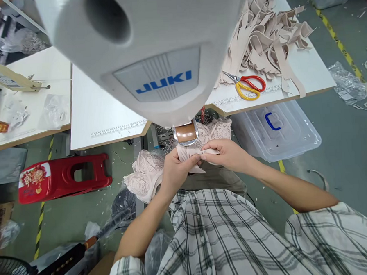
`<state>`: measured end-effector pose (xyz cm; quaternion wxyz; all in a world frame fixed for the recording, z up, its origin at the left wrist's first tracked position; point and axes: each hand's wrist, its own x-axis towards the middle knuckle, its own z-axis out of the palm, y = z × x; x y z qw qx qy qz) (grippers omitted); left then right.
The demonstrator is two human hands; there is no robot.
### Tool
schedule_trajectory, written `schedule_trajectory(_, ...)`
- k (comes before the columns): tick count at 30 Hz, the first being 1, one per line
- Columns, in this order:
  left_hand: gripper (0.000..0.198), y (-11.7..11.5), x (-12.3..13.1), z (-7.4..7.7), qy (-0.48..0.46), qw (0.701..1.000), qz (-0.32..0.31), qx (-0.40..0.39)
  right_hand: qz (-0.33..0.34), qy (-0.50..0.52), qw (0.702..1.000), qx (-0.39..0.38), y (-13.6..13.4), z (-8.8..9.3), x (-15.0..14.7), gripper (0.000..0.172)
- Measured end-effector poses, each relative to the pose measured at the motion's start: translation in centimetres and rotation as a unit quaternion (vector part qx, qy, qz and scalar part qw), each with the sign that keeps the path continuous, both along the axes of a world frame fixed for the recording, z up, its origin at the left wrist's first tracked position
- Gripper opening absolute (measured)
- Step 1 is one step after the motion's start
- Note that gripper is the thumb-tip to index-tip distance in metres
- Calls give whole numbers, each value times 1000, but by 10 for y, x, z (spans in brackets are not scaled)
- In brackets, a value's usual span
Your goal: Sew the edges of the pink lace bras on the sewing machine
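Observation:
Pale pink lace bras (144, 176) hang around the front of the white JUKI sewing machine (165, 79), some cups to the left of my hands and others (220, 129) behind them. Just below the machine's rounded head, my left hand (176, 168) pinches a smooth pale pink band of this fabric between thumb and fingers. My right hand (225, 153) grips the same band from the right, its fingertips meeting the left thumb. A brown, metal-framed part (185, 133) of the machine sits right above the band. The needle area is hidden under the head.
Scissors (248, 87) with red and yellow handles lie on the white table (108, 116), beside a heap of beige fabric strips (264, 43). Below stands a clear plastic box (281, 132). A red stool (62, 176) and a black fan (12, 273) are at left.

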<state>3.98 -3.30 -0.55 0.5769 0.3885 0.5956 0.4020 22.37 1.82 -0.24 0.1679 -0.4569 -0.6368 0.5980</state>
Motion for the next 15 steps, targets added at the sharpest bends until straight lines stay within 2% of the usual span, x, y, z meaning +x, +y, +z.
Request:
schedule_trajectory(3,40,-15,-4,-7,16,999,35,25,26,10,1000,9,3,10,0,20)
schedule_trajectory(6,72,-34,-5,-24,-46,992,96,71,74,57,994,-58,14,23,-1,22)
schedule_trajectory(8,92,-44,-2,-33,-73,990,88,84,121,83,985,-90,26,34,-5,24)
schedule_trajectory(10,97,-48,0,-34,-45,991,54,114,185,80,976,-78,40,46,-11,24)
schedule_trajectory(12,95,-44,-3,-28,24,979,50,198,244,26,969,11,54,59,-18,18)
schedule_trajectory(15,88,-25,-22,-16,166,923,39,345,260,-125,933,216,70,71,-28,10)
